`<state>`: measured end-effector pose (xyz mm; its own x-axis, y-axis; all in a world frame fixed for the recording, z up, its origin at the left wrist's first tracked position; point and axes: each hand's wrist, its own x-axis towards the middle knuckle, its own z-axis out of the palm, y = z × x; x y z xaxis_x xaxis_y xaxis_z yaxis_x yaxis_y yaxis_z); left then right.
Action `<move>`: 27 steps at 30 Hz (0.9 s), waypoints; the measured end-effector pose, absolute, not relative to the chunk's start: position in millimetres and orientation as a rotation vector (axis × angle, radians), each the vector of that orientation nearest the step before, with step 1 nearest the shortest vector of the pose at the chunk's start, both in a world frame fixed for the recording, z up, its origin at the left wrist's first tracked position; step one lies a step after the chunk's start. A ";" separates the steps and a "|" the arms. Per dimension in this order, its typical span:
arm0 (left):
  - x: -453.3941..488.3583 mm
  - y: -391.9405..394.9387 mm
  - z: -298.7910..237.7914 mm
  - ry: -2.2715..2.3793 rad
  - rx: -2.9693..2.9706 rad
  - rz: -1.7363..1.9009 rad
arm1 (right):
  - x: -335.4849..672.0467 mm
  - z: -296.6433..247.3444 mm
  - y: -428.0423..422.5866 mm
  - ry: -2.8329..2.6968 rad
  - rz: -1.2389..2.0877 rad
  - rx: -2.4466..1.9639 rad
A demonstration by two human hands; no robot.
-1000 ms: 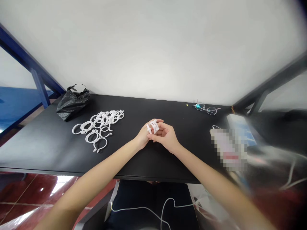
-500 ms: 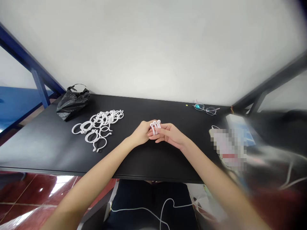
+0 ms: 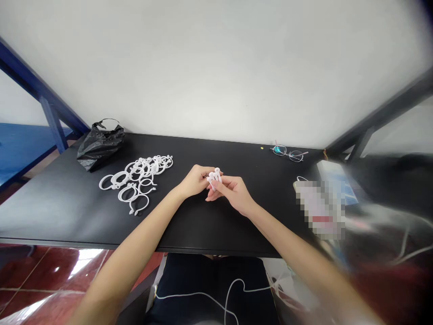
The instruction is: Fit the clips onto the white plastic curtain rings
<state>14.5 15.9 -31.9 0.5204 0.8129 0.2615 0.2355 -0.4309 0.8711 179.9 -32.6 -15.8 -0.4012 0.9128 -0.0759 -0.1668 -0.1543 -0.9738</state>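
Several white plastic curtain rings (image 3: 214, 177) are bunched together between my hands above the table's middle, their small eyelets pointing up. My right hand (image 3: 234, 192) is closed on them, thumb across the front. My left hand (image 3: 196, 179) wraps the bunch from the other side, fingers bent around it; part of its grip is hidden. To the left lies a loose pile of the same white curtain rings (image 3: 140, 193) on the black table (image 3: 189, 149), some overlapping and some with open ends.
A crumpled black plastic bag (image 3: 101, 144) sits at the back left. Eyeglasses (image 3: 287, 152) lie at the back right, near a white and blue box (image 3: 338, 180) and a blurred-out object (image 3: 320, 210). A white cable (image 3: 189, 295) runs over my lap.
Both hands have shifted slightly left with the curtain rings. My right hand has turned, its thumb now more across the rings. The pile has not been disturbed.
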 end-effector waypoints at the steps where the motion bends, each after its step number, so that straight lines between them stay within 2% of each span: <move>1: 14.3 16.2 -32.6 0.832 1.870 0.869 | 178.5 -16.3 -35.3 -1.299 1.654 -0.917; 9: 14.8 13.0 -34.0 0.822 1.537 0.745 | 174.9 -15.0 -49.5 -1.484 1.490 -0.858; 14: 8.9 20.6 -36.6 0.972 1.691 0.756 | 178.3 -27.7 -28.6 -1.345 1.508 -0.936; 19: -16.2 2.9 -19.5 1.150 1.865 0.611 | 182.9 -38.0 -16.7 -1.394 1.485 -0.990; 21: -37.0 -12.1 -9.8 1.278 1.959 0.675 | 183.9 -40.5 -16.8 -1.479 1.397 -1.044; 24: -84.1 -30.2 -8.3 1.721 2.045 0.980 | 185.3 -43.8 -17.3 -1.674 1.131 -1.112; 27: -143.2 -32.8 -29.8 2.128 2.115 0.965 | 185.8 -46.7 -16.9 -1.785 1.039 -1.132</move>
